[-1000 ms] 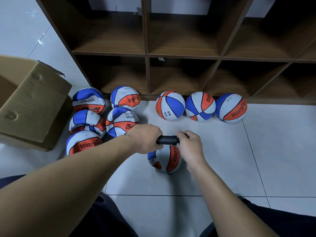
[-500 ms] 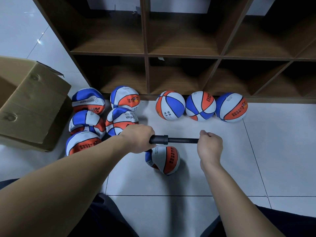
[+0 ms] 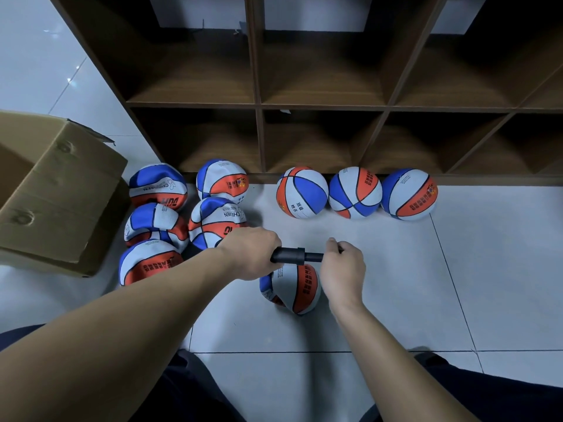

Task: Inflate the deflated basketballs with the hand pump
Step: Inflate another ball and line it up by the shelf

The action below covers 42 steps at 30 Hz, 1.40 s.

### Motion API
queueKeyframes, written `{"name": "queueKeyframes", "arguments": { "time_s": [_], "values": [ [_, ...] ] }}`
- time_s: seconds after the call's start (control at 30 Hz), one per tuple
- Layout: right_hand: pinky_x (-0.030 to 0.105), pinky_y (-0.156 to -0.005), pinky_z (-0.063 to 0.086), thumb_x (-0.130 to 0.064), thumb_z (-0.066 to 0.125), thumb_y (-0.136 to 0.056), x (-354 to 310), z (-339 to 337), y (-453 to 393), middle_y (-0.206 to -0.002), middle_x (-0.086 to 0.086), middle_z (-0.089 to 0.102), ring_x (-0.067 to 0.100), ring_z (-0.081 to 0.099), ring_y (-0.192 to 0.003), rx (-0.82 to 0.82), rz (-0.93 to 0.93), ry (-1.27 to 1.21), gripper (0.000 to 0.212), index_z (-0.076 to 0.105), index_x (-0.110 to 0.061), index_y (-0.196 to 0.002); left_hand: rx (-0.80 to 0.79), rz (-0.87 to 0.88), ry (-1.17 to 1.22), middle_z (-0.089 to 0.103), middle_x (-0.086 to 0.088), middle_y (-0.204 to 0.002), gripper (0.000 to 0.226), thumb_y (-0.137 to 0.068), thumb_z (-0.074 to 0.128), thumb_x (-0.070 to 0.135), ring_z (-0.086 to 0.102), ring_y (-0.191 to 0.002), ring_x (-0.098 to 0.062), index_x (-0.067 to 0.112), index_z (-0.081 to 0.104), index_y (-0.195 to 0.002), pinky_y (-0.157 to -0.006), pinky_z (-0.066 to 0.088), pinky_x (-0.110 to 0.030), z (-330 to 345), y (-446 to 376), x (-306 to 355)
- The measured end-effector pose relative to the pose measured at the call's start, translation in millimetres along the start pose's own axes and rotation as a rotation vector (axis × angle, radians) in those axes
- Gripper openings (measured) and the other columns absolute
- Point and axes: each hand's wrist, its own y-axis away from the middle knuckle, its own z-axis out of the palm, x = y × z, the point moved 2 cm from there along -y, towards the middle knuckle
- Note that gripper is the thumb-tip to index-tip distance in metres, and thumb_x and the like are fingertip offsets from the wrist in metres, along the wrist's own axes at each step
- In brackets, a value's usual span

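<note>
On the pale tiled floor before a wooden cubby shelf [image 3: 323, 105], a person leans over a half-limp basketball [image 3: 292, 289]. Their left hand [image 3: 251, 254] is clenched round the barrel of a black hand pump [image 3: 289, 255], holding it level just above the ball, probably to steady it. Their right hand [image 3: 344, 269] grasps the handle end, close to the barrel, so the rod is mostly pushed in. Three round balls [image 3: 355, 191] sit in a row against the shelf base, likely finished ones. Five sagging balls [image 3: 158, 217] cluster to the left beside an open cardboard box [image 3: 61, 193], probably waiting their turn.
</note>
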Motion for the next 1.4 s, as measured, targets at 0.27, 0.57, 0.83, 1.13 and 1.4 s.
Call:
{"name": "queueKeyframes", "arguments": {
  "time_s": [0.27, 0.57, 0.83, 1.13, 1.4],
  "values": [
    [0.036, -0.060, 0.041, -0.036, 0.050, -0.108, 0.4, 12.0, 9.8, -0.072, 0.007, 0.060, 0.027, 0.054, -0.067, -0.075, -0.041, 0.036, 0.044, 0.052, -0.006, -0.075, 0.002, 0.026, 0.046, 0.058, 0.007, -0.072, 0.032, -0.095, 0.062, 0.049, 0.061, -0.074, -0.021, 0.030, 0.050, -0.073, -0.058, 0.040, -0.031, 4.4, 1.1, 8.8],
    [0.032, -0.055, 0.034, -0.024, 0.056, -0.098, -2.4, -3.6, -9.2, -0.059, 0.002, 0.042, 0.024, 0.038, -0.058, -0.142, -0.002, 0.098, 0.037, 0.041, -0.013, -0.066, -0.018, 0.027, 0.093, 0.059, 0.007, -0.074, 0.031, -0.094, 0.065, 0.051, 0.058, -0.074, -0.018, 0.029, 0.054, -0.075, -0.056, 0.036, -0.031, 5.4, -2.3, 5.1],
    [0.036, -0.061, 0.022, -0.016, 0.057, -0.092, 8.7, -49.6, -45.5, -0.065, 0.003, 0.025, 0.026, 0.023, -0.069, -0.012, 0.219, -0.037, 0.040, 0.027, -0.018, -0.066, -0.106, -0.031, 0.100, 0.062, 0.005, -0.075, 0.024, -0.093, 0.067, 0.049, 0.057, -0.068, -0.014, 0.027, 0.064, -0.084, -0.056, 0.042, -0.031, 3.0, 0.9, -13.0],
    [0.037, -0.059, 0.024, -0.015, 0.054, -0.091, 12.7, -27.2, -28.4, -0.047, -0.009, 0.020, 0.024, 0.024, -0.059, 0.049, 0.159, -0.049, 0.044, 0.026, -0.017, -0.058, -0.043, -0.027, 0.001, 0.063, 0.006, -0.075, 0.026, -0.095, 0.062, 0.051, 0.062, -0.073, -0.019, 0.028, 0.062, -0.083, -0.060, 0.049, -0.033, 4.1, -3.2, -6.9],
    [0.034, -0.056, 0.028, -0.017, 0.054, -0.098, 2.6, -13.0, -12.3, -0.048, -0.009, 0.028, 0.022, 0.030, -0.055, 0.030, 0.061, -0.017, 0.043, 0.031, -0.015, -0.061, -0.011, 0.004, -0.004, 0.061, 0.007, -0.074, 0.027, -0.097, 0.061, 0.050, 0.061, -0.072, -0.019, 0.029, 0.059, -0.080, -0.057, 0.042, -0.031, -2.0, -2.4, 0.9]
  ]
}}
